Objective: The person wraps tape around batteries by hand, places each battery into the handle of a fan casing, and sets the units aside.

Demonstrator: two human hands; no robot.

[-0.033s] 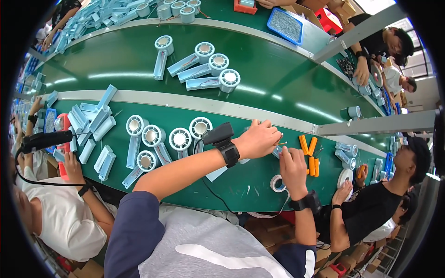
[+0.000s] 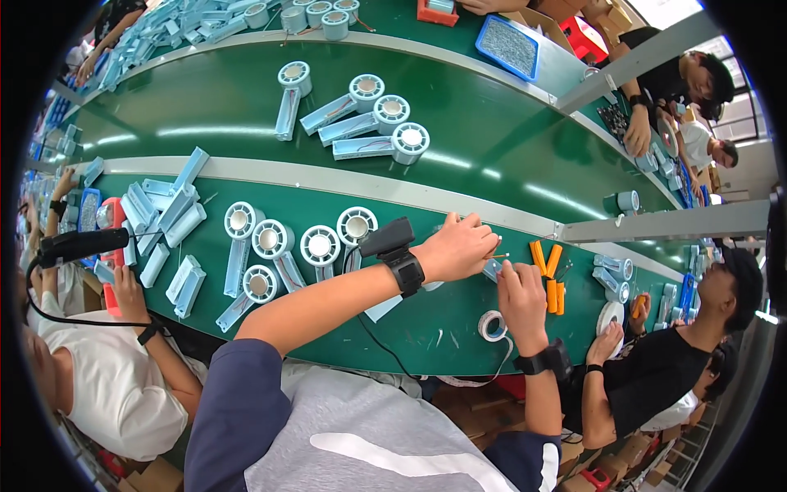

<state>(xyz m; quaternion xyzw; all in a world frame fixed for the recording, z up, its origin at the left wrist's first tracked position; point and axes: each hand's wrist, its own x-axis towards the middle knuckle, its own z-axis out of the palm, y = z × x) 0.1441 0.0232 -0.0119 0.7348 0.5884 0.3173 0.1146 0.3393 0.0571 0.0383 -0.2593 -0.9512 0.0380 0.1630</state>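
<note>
Blue tray point(image 2: 505, 65) holding grey pieces point(image 2: 508, 46)

Left arm point(image 2: 328, 299) aslant, left hand point(image 2: 461, 248) in a curl near the half-curled right hand point(image 2: 522, 297).

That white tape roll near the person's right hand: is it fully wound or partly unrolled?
Partly unrolled: a loose strip trails from the tape roll, beside the right hand, past the green table's near edge.

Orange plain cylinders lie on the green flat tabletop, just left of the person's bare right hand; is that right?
Not quite: the head view shows the orange plain cylinders on the green flat tabletop, just right of the person's bare right hand.
</note>
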